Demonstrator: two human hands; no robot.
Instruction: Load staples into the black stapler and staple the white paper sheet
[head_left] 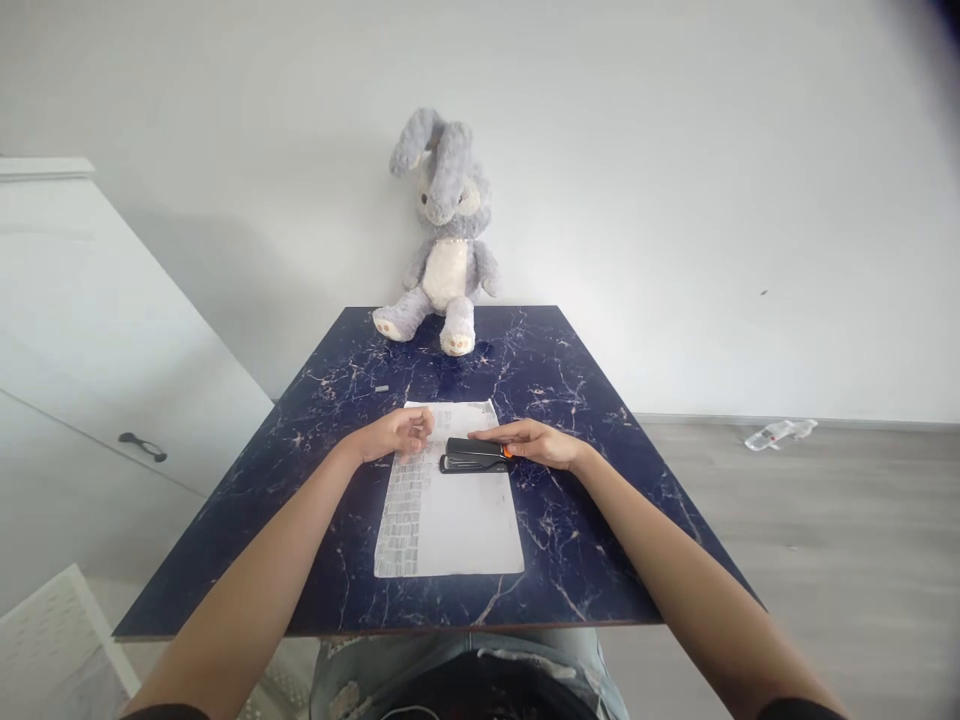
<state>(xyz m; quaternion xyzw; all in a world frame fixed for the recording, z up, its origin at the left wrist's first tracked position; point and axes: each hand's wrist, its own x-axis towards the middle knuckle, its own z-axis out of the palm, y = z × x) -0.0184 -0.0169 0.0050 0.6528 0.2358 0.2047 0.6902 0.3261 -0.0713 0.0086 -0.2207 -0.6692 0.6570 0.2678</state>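
A black stapler [474,456] with an orange end lies across a white printed paper sheet [450,500] on the dark blue marble table [600,500]. My right hand [536,442] rests on the stapler's right end, fingers stretched along its top. My left hand [397,434] hovers over the sheet's upper left part, just left of the stapler, with its fingers curled in a loose pinch; whether they hold anything is not visible.
A grey plush rabbit [444,235] sits at the table's far edge against the white wall. A small pale scrap [382,388] lies on the table behind the sheet. A white cabinet [90,350] stands at the left. A plastic bottle [778,433] lies on the floor at right.
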